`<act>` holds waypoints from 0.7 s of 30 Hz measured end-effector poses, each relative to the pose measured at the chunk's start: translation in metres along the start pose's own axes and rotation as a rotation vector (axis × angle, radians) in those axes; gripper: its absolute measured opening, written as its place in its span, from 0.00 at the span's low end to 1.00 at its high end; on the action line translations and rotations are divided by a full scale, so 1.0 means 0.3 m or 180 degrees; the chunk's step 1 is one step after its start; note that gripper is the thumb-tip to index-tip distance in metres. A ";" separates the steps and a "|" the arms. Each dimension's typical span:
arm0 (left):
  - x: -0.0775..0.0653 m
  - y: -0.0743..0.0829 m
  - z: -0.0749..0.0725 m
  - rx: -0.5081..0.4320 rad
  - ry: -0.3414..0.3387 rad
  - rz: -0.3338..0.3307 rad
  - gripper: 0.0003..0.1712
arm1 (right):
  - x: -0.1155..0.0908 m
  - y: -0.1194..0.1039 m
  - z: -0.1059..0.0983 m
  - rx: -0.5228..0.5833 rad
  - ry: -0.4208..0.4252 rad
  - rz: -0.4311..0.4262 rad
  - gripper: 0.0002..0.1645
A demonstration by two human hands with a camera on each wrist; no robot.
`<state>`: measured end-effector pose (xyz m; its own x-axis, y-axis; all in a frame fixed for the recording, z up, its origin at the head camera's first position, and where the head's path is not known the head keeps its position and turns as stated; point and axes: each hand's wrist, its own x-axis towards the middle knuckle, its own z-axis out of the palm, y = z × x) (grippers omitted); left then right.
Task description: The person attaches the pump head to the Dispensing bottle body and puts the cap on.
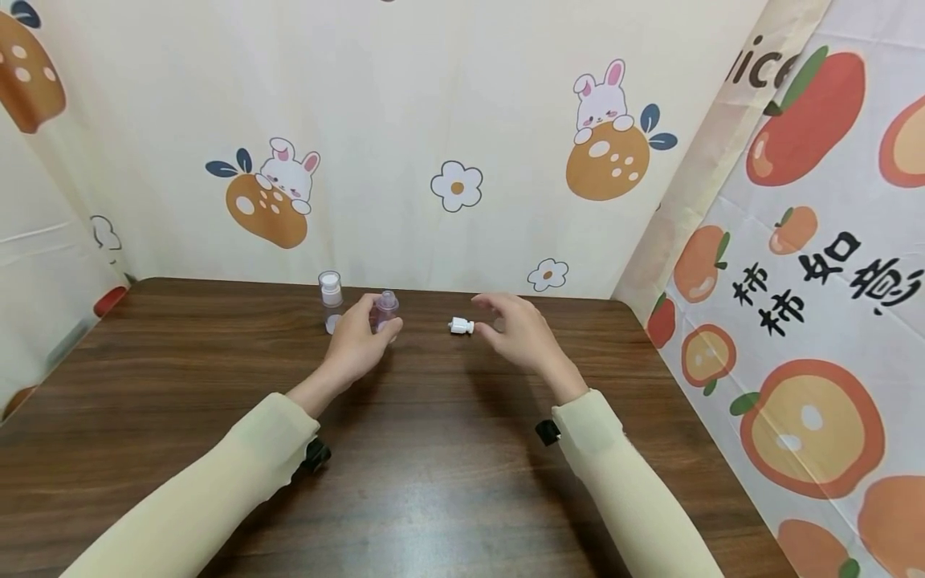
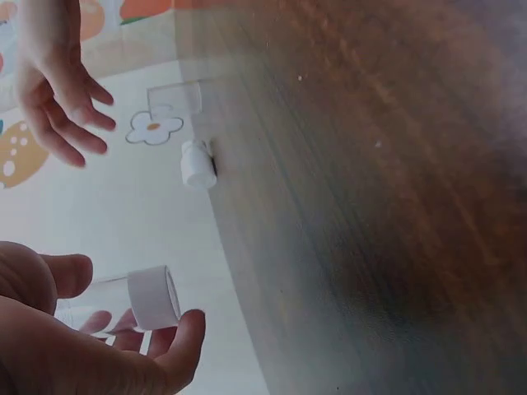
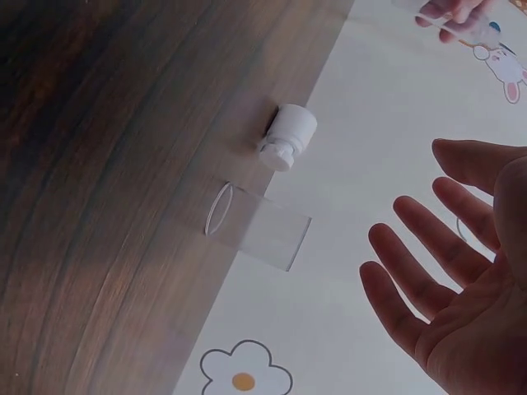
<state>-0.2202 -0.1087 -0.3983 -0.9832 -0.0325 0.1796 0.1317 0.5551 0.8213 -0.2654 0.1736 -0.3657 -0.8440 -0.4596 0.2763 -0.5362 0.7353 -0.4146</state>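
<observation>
Between the thumb and fingers of my left hand [image 1: 354, 341] is a small clear bottle [image 1: 386, 307] with a purplish tint, its narrow neck pointing up in the head view. The left wrist view shows the bottle's pale, frosted end band [image 2: 154, 298]. To its right, a small white pump head [image 1: 460, 325] lies on its side on the table. A clear cylindrical cap [image 3: 268, 234] stands close by in the right wrist view. My right hand [image 1: 526, 337] hovers beside the cap and pump head, its fingers spread and holding nothing [image 3: 453, 284].
Left of my left hand stands another clear bottle [image 1: 331, 303] with a white top under a transparent cap. Behind the brown wooden table [image 1: 433, 482] hangs a printed curtain [image 1: 405, 104]; another patterned cloth [image 1: 853, 321] hangs along the right side.
</observation>
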 end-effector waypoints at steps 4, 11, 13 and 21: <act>-0.030 0.008 -0.011 -0.0027 -0.0083 0.0077 0.25 | 0.019 0.003 0.009 -0.0022 -0.0103 0.0035 0.25; -0.089 0.020 -0.035 -0.0076 -0.0130 0.0197 0.25 | 0.051 0.020 0.025 -0.0178 -0.0244 0.0050 0.25; -0.105 0.020 -0.041 -0.0066 -0.0129 0.0194 0.24 | 0.060 0.027 0.030 -0.0221 -0.0281 0.0055 0.25; -0.151 0.019 -0.051 -0.0095 -0.0114 0.0271 0.22 | 0.098 0.043 0.059 -0.0310 -0.0396 0.0032 0.25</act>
<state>-0.1729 -0.1168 -0.3934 -0.9721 0.0438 0.2306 0.2183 0.5297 0.8196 -0.2974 0.1608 -0.3782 -0.8476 -0.5057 0.1607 -0.5290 0.7822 -0.3289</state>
